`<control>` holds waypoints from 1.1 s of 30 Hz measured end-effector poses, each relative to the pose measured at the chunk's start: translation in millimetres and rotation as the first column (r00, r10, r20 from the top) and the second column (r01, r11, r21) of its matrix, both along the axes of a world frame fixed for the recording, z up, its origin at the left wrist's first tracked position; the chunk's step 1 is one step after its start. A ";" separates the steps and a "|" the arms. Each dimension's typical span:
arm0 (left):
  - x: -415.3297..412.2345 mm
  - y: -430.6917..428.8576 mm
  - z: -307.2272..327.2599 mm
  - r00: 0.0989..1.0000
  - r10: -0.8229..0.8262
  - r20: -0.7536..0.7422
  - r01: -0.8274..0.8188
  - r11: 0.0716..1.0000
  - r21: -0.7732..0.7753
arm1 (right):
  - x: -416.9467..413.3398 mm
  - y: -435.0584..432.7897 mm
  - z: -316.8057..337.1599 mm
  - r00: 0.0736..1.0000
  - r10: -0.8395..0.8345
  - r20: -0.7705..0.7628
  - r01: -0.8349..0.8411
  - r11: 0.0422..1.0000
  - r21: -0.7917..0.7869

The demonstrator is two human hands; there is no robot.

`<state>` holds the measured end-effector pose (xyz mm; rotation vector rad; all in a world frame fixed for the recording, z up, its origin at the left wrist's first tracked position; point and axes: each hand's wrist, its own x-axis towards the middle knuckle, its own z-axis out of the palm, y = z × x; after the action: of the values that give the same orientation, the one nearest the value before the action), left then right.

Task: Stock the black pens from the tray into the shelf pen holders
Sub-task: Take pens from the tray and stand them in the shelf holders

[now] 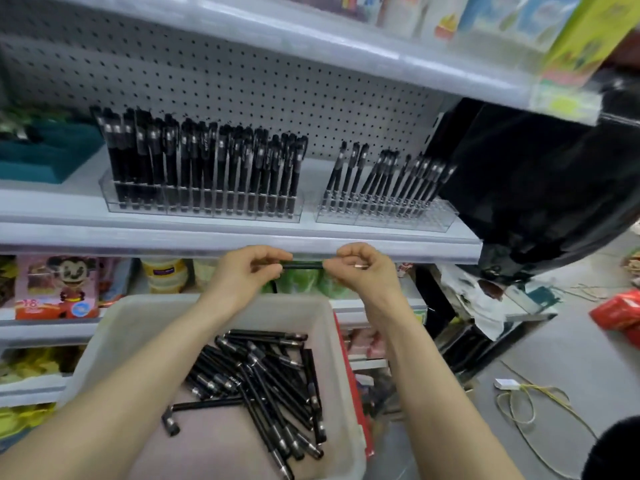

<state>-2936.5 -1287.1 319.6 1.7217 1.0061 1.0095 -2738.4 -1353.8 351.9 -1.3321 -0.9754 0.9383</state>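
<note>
Both hands are raised in front of the shelf (311, 239) edge with one black pen (304, 265) held level between them. The left hand (242, 268) pinches one end with curled fingers, and the right hand (360, 268) pinches the other end the same way, so only the pen's middle shows between them. It is too blurred to tell which end is the cap. Below the forearms sits a pale tray (114, 327) with a loose pile of black pens (263, 379) lying crossed over one another, mostly toward its right side; one pen lies apart at the left of the pile. On the shelf above the hands stand two clear holders, well apart from each other. The left holder (204, 207) is packed with black pens standing nearly upright in close rows. The right holder (440, 220) is partly filled: its pens lean to the right, and its front and right cells hold none. A grey pegboard (242, 81) backs the shelf. A teal box (45, 154) sits on the shelf to the left of the holders, and a black bag (536, 188) hangs just beside the right holder, at the shelf's end. Under the shelf, lower shelves carry coloured packs, among them a pink box (55, 289) with a cartoon figure. On the floor at the right lie a yellow cable (519, 403) and a red pack (620, 313).
</note>
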 end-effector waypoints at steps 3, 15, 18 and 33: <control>30.6 8.4 2.1 0.999 -0.051 -0.013 0.051 0.998 0.021 | 18.7 5.3 5.0 0.975 -0.082 -0.206 0.088 0.996 0.022; 166.9 41.1 46.4 0.819 0.267 -0.508 0.165 0.738 0.654 | 158.0 23.5 49.7 0.896 -0.430 0.109 0.398 0.888 0.229; 184.6 56.4 43.3 0.716 0.355 -0.601 0.197 0.724 0.661 | 202.7 34.3 68.7 0.786 -0.550 0.282 0.468 0.828 0.309; 196.3 64.1 20.2 0.642 0.496 -0.585 0.173 0.650 0.740 | 248.0 108.3 53.4 0.646 -0.380 0.662 0.353 0.917 0.182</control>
<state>-2740.2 -1223.1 339.8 2.9773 1.4173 0.8675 -2490.4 -1245.5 405.3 -1.8159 -1.1923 0.0700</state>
